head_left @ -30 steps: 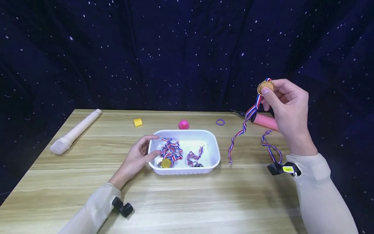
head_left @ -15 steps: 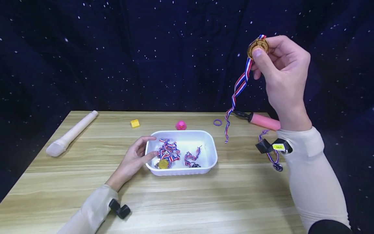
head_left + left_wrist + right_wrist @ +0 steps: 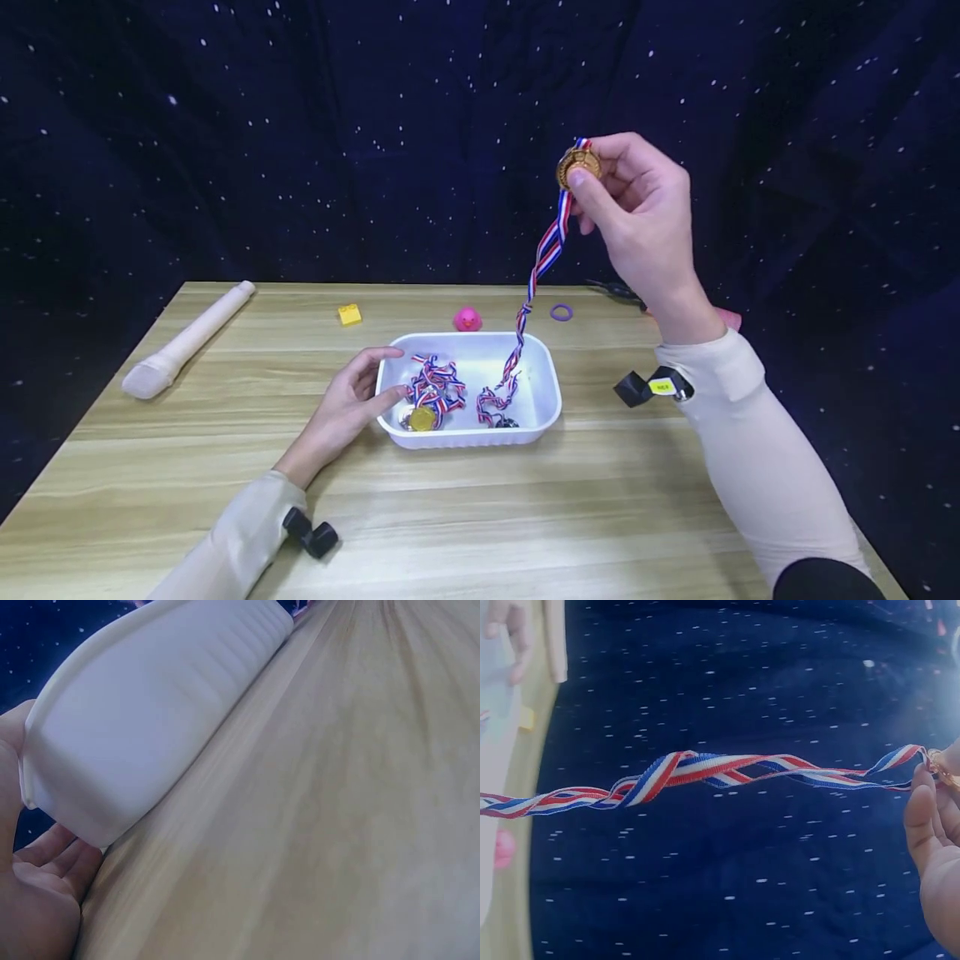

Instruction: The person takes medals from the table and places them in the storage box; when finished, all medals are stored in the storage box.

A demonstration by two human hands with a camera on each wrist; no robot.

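Observation:
In the head view my right hand (image 3: 648, 208) pinches a gold medal (image 3: 578, 169) between thumb and fingers, high above the table. Its twisted red, white and blue ribbon (image 3: 550, 242) hangs down, the lower end reaching over the white plastic tray (image 3: 468, 440). At the tray's left end, my left hand (image 3: 345, 412) grips the rim, thumb over the edge; the left wrist view shows fingers against the outer wall (image 3: 127, 735). Inside the tray lie another gold medal (image 3: 423, 418) with tangled ribbons (image 3: 442, 387) on the left, and a dark medal (image 3: 506, 422) with ribbon on the right.
Along the back of the wooden table (image 3: 450, 517) are a yellow toy brick (image 3: 349, 314), a pink rubber duck (image 3: 468, 319) and a purple ring (image 3: 561, 312). A pale microphone (image 3: 187, 342) lies at the left. Behind my right wrist, a pink tube-shaped thing (image 3: 729, 318) is partly hidden.
My right hand rose with the gold medal, then moved left and somewhat down, bringing the ribbon over the tray. The left hand has stayed on the rim.

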